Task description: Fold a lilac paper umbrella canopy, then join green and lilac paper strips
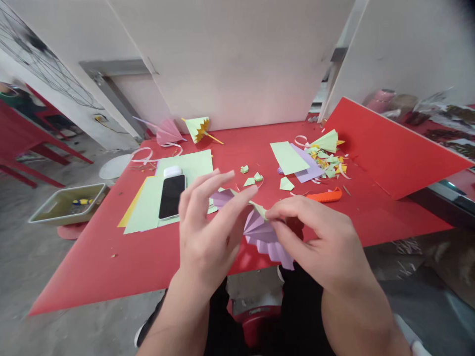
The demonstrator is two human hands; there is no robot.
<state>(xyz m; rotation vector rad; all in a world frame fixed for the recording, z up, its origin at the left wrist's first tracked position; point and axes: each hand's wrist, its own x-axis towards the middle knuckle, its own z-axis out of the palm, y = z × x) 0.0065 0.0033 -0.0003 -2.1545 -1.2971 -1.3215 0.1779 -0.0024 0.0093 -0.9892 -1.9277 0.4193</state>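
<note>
My right hand [315, 232] is closed in a pinch, thumb and index finger on the light green edge of a pleated paper fan [265, 232]. The fan's purple folds spread downward with a zigzag edge, over the table's front part. My left hand [208, 222] is beside it, with fingers and thumb apart. Purple paper shows in the gap between that thumb and index finger; whether the palm touches it is hidden. Just beyond the hands lie small folded green paper scraps [251, 182]. An orange utility knife [324, 196] rests past my right hand.
Left on the red table [148, 262] are green and yellow sheets [144, 207], a phone [172, 197] and a white case [172, 171]. Paper umbrellas [196, 129] stand at the back. Cut strips [289, 157] and a scrap pile [330, 163] lie right, before a red board [393, 148].
</note>
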